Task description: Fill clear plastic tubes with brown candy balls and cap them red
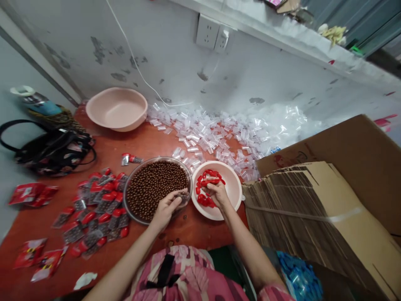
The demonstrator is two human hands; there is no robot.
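Note:
My left hand (168, 207) is closed around a small clear plastic container (184, 195), partly hidden by the fingers, above the right edge of a bowl of brown beads or balls (156, 186). What is inside the container is hard to make out. My right hand (218, 194) pinches a red cap (209, 182) over a pale basin (233, 196). More loose red caps (205, 200) lie in that basin, below the fingers. To the left of the bowl is a pile of filled clear containers with red caps (103, 205).
Many empty clear containers (213, 133) are heaped along the wall. A pink basin (117, 108) stands at the back left, a black handbag (56, 150) at the left. Red packets (29, 253) lie at front left. Stacked flat cardboard (288, 209) borders the right side.

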